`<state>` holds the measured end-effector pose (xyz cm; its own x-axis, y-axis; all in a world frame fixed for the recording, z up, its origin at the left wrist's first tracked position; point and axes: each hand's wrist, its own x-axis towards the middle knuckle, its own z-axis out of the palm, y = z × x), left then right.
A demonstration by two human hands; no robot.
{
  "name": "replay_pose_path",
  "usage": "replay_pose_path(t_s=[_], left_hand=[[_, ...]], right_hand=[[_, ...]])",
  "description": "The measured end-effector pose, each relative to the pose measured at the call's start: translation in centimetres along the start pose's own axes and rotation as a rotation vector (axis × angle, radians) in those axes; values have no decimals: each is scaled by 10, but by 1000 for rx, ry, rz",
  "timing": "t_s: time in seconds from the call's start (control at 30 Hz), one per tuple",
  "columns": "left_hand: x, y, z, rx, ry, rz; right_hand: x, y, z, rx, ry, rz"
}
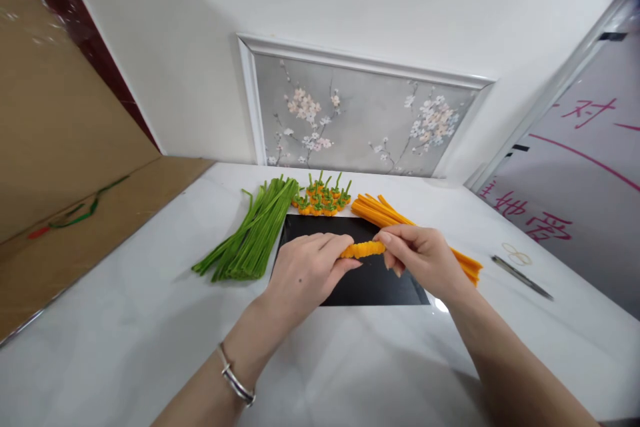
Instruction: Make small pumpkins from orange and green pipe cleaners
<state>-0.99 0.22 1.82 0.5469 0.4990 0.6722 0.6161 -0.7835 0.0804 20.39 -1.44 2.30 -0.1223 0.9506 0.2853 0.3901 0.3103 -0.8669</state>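
Between my two hands stretches an orange pipe cleaner (363, 250), bent into a tight row of small zigzag folds. My left hand (313, 267) pinches its left end between thumb and fingers. At the other end, my right hand (420, 253) is closed on it with thumb and fingertips. Both hands are raised over a black mat (370, 290) on the white table. Beyond them stands a cluster of small orange pieces with green tops and stems (325, 197). My right forearm partly hides a bundle of straight orange pipe cleaners (383, 212).
Left of the mat lies a thick bundle of green pipe cleaners (255, 233). Tweezers (523, 277) and pale rubber bands (516, 253) are on the right of the white table (150, 340). A wall with a framed floral panel (360, 113) closes off the back; brown cardboard (100, 220) borders the left.
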Motion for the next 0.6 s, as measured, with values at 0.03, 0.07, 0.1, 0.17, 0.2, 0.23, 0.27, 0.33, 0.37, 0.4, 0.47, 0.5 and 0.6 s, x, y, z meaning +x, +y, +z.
replay_pose_path(t_s=[0.03, 0.07, 0.1, 0.17, 0.2, 0.23, 0.27, 0.33, 0.37, 0.4, 0.47, 0.5, 0.6], left_hand=[[0, 1, 0, 11, 6, -3], [0, 1, 0, 23, 10, -7], [0, 2, 0, 33, 10, -10], [0, 3, 0, 49, 7, -3], [1, 3, 0, 56, 3, 5], [1, 3, 0, 65, 0, 18], [1, 4, 0, 75, -6, 33], [1, 4, 0, 92, -26, 56], [1, 4, 0, 98, -35, 58], [1, 4, 1, 103, -40, 51], [1, 4, 1, 107, -39, 37], [1, 4, 1, 107, -37, 36], [0, 3, 2, 117, -50, 59]], right_hand=[[0, -1, 0, -9, -8, -2], [-1, -1, 1, -16, -16, -5], [-1, -1, 1, -20, -20, -7], [-1, -2, 1, -21, -19, -6], [-1, -2, 1, -18, -19, -1], [-1, -1, 1, -14, -18, 5], [0, -1, 0, -8, -20, 12], [0, 0, -1, 4, -32, 21], [0, 0, -1, 8, -40, 22], [0, 0, -2, 13, -47, 21], [0, 0, -2, 22, -57, 18], [0, 0, -2, 26, -61, 19], [0, -2, -1, 32, -81, 20]])
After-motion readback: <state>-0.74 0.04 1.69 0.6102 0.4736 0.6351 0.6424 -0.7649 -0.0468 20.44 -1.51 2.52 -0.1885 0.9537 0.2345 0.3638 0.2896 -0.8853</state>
